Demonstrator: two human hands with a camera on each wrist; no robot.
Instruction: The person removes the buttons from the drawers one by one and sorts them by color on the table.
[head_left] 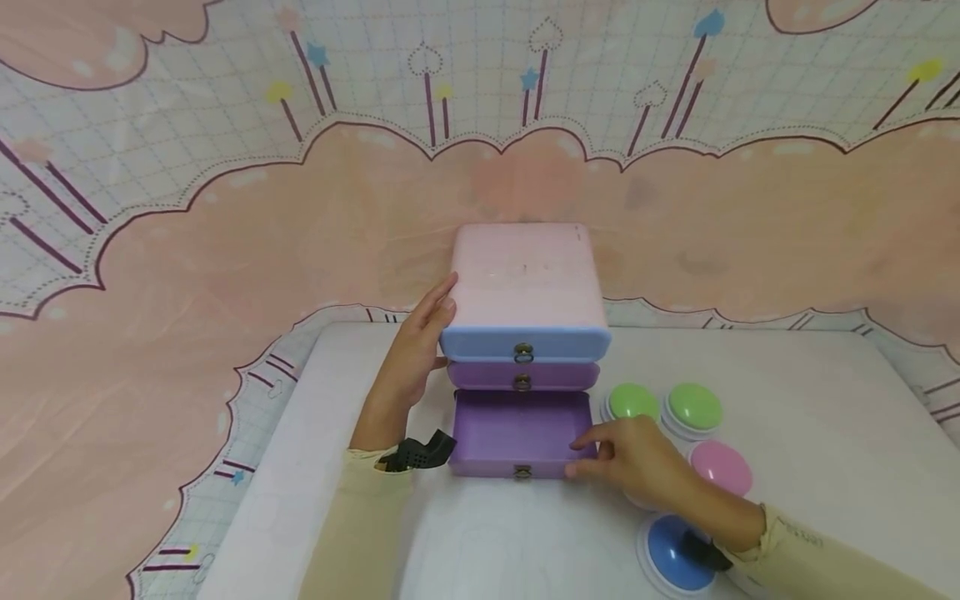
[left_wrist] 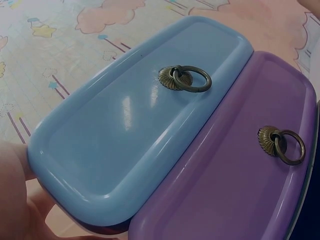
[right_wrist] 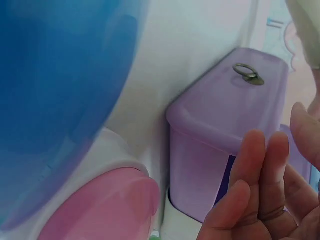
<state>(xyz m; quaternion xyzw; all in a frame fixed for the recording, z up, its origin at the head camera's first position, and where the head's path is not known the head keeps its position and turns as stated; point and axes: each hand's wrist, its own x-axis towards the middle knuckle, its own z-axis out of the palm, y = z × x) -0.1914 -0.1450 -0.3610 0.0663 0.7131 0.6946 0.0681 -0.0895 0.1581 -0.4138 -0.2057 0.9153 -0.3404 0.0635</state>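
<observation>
A small drawer cabinet (head_left: 525, 275) with a pale pink top stands at the middle of the table. Its blue top drawer (left_wrist: 125, 115) and purple middle drawer (left_wrist: 225, 150) bear brass ring pulls, and the lilac bottom drawer (head_left: 517, 429) is pulled out, its inner floor showing. My left hand (head_left: 412, 350) rests against the cabinet's left side, fingers stretched along it. Over the right front corner of the bottom drawer is my right hand (head_left: 637, 458), its fingers loosely bent and apart; whether they touch the rim is unclear. The drawer's front (right_wrist: 235, 95) shows no finger on it.
Right of the cabinet are round dome-topped buttons on white bases: two green ones (head_left: 694, 407), a pink one (head_left: 722, 467) and a blue one (head_left: 678, 552). My right forearm partly covers others. A patterned pink cloth (head_left: 225, 250) hangs behind the white table (head_left: 825, 417).
</observation>
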